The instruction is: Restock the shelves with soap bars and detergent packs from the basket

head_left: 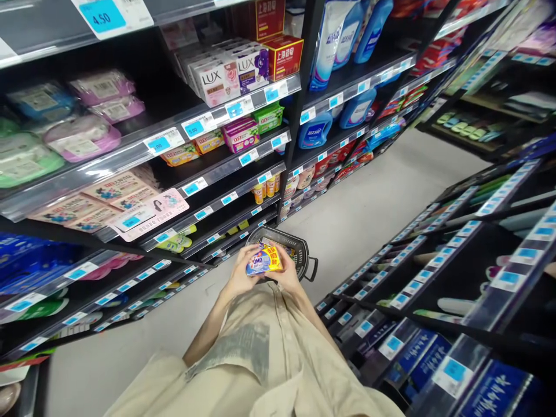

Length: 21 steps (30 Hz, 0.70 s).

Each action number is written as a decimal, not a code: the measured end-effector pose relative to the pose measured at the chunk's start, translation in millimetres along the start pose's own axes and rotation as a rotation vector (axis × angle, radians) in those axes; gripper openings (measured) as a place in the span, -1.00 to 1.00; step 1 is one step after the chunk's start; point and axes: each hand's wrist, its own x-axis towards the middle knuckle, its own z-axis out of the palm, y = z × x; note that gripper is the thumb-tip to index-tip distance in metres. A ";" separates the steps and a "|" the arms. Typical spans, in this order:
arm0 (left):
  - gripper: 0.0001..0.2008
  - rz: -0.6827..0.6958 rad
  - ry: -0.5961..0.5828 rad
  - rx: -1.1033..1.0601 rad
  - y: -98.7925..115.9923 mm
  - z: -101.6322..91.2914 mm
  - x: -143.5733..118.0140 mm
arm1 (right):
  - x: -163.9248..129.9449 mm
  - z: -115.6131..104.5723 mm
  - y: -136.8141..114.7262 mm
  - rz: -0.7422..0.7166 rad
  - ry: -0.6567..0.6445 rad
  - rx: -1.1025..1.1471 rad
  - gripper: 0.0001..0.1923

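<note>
From the pack [264, 260], open floor [369, 185] runs toward two o'clock and eight o'clock, bounded by the shelf [150, 87] at eleven and the rack [473, 260] at four. Both hands hold the pack before the shirt [278, 330]: the left hand [244, 266] at nine o'clock, the right hand [286, 269] at three, fingers curled around its ends. The basket [300, 244] lies beyond, its handle [313, 270] at three; colourful contents show, too small to identify. The hands and pack hide its near side.
</note>
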 end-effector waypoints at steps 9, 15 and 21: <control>-0.51 0.051 0.001 0.105 -14.1 6.3 -4.4 | -21.5 13.0 -10.7 -0.344 -0.006 -0.386 -0.51; -0.59 0.179 0.319 0.151 -7.6 13.0 -15.1 | -33.0 14.3 -20.7 -0.424 -0.127 -0.381 -0.28; -0.55 0.325 0.234 0.248 3.2 -3.4 -2.5 | -31.1 18.8 -15.3 -0.218 -0.026 -0.240 0.10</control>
